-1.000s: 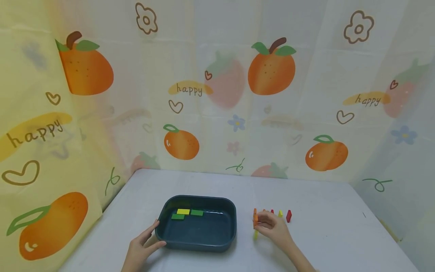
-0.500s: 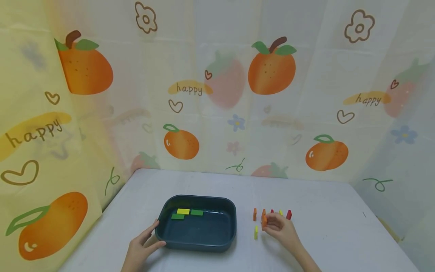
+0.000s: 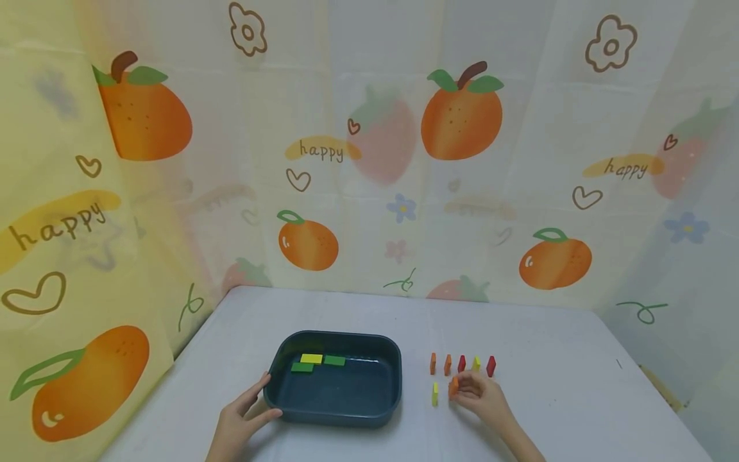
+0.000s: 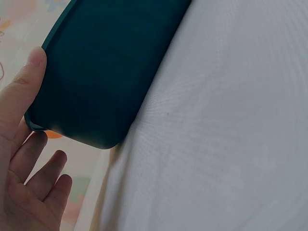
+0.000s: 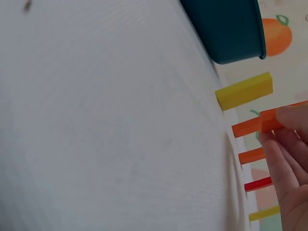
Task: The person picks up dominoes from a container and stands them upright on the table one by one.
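Note:
In the head view my right hand [image 3: 484,393] pinches an orange domino [image 3: 454,385] between thumb and fingertips, upright and close over the table. Just left of it stands a yellow domino [image 3: 435,394]. Behind is a row of upright dominoes: two orange, a red one [image 3: 461,364], a yellow one [image 3: 476,363] and another red one [image 3: 491,366]. My left hand [image 3: 245,410] holds the left end of a dark teal tray [image 3: 331,418], thumb near the front corner and fingers on the left side. The left wrist view shows the thumb at the tray's rim [image 4: 42,54].
Inside the tray lie flat a yellow domino [image 3: 312,359] and two green ones [image 3: 335,361], by its back wall. A white cloth covers the table [image 3: 554,385]. Fruit-printed curtains [image 3: 369,244] close off the back and sides.
My right hand has carried the orange domino rightward from beside the leftmost orange one, then nearer to me, in front of the row. The left hand and tray stay still.

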`<state>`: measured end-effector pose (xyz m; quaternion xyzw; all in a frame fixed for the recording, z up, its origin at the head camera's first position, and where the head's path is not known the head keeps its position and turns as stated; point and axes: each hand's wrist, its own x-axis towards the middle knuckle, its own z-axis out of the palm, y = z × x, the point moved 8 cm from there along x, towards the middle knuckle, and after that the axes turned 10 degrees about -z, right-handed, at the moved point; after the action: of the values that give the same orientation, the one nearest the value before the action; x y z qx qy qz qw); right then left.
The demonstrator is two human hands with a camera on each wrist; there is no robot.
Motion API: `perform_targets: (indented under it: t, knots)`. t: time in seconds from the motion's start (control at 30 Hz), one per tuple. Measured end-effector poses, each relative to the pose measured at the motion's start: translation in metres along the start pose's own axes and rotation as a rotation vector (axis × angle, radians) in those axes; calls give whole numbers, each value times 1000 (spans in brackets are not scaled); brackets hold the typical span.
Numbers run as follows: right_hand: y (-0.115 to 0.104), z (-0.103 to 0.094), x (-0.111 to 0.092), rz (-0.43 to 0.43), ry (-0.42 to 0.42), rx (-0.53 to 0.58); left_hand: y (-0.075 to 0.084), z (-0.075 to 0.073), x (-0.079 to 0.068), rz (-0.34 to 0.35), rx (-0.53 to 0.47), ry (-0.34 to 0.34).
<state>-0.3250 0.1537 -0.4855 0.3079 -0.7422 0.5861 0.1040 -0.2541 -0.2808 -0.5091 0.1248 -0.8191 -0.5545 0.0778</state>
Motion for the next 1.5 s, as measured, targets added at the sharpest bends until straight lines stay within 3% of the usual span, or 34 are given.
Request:
perform_targets:
  t: [0.63, 0.9, 1.5]
  knots:
    - [17, 5, -7, 137, -28, -1, 0, -1, 1, 15, 7, -5]
    - [23, 6, -9, 161, -36, -58, -1, 0, 1, -9, 7, -13]
    - [22, 7, -8, 187, -18, -106, 0, 0, 0, 7, 9, -7]
